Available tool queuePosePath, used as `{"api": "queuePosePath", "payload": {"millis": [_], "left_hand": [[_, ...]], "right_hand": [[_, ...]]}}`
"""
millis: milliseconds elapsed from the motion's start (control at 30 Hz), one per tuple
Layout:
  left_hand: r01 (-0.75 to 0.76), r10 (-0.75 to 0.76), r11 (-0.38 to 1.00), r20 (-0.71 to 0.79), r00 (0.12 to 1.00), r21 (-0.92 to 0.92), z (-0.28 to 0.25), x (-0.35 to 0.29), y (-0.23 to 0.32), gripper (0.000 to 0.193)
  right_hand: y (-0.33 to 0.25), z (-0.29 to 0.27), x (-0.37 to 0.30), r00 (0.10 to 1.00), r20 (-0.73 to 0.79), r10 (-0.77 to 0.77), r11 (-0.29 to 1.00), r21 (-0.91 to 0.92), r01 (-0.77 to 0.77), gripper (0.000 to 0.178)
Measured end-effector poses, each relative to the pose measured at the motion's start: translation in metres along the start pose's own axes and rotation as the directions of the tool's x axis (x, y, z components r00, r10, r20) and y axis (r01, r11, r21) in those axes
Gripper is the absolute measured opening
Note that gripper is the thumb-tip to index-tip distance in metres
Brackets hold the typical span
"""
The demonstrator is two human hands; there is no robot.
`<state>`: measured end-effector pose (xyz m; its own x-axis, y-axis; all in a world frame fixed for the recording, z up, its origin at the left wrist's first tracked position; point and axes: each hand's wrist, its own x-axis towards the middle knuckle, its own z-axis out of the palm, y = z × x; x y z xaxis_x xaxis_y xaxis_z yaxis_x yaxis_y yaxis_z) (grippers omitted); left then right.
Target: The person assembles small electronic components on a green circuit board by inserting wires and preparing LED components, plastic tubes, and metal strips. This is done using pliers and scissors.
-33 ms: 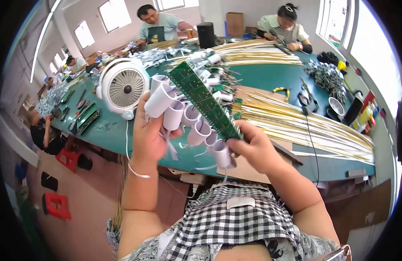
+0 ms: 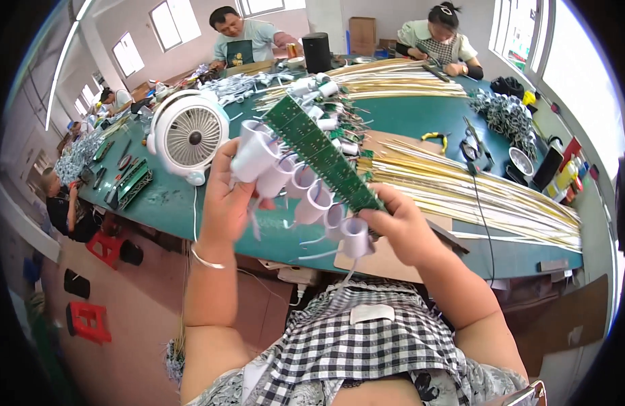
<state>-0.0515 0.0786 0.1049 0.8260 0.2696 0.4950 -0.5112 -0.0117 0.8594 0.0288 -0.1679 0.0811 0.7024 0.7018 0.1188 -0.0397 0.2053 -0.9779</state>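
Note:
My right hand (image 2: 399, 220) pinches the lower right end of a long green circuit board (image 2: 319, 152), which is tilted in the air above the near table edge. Several white plastic cylinders (image 2: 312, 204) hang along the board's left side, joined by thin wires. My left hand (image 2: 226, 196) is closed round the upper left white cylinder (image 2: 253, 157) of that row. A pale cable (image 2: 351, 271) dangles from the lowest cylinder towards my lap. Behind the board, a pile of similar white cylinders with wires (image 2: 326, 124) lies on the table.
A white fan (image 2: 193, 137) stands left on the green table (image 2: 421, 115). Long yellow-white strips (image 2: 475, 193) lie at the right, near yellow-handled pliers (image 2: 436, 141) and a corded tool (image 2: 476, 149). Two co-workers sit across the table. Red stools (image 2: 89, 321) stand on the floor.
The board and its row of cylinders have shifted slightly right and down, with my right hand. My left hand keeps its grip on the end cylinder; the row has swung a little.

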Motion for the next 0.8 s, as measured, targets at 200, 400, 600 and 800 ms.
{"api": "queuePosePath", "payload": {"millis": [200, 400, 600, 800], "left_hand": [[-0.072, -0.366, 0.548, 0.316, 0.876, 0.833, -0.058, -0.004, 0.014, 0.068], [-0.545, 0.285, 0.766, 0.58, 0.763, 0.341, 0.029, -0.036, 0.01, 0.064], [-0.882, 0.628, 0.101, 0.658, 0.415, 0.459, 0.031, -0.038, 0.059, 0.019], [-0.787, 0.388, 0.079, 0.709, 0.59, 0.612, 0.027, -0.083, -0.029, 0.015]], "right_hand": [[-0.019, -0.04, -0.043, 0.994, -0.058, 0.096, 0.911, -0.397, -0.111, 0.021], [-0.068, -0.016, -0.091, 0.849, 0.383, -0.364, 0.183, -0.865, 0.468, 0.049], [-0.03, -0.022, -0.059, 0.446, 0.527, -0.723, -0.243, -0.799, 0.55, 0.044], [0.023, -0.05, -0.037, 0.893, 0.296, -0.338, -0.15, -0.954, 0.259, 0.066]]}}
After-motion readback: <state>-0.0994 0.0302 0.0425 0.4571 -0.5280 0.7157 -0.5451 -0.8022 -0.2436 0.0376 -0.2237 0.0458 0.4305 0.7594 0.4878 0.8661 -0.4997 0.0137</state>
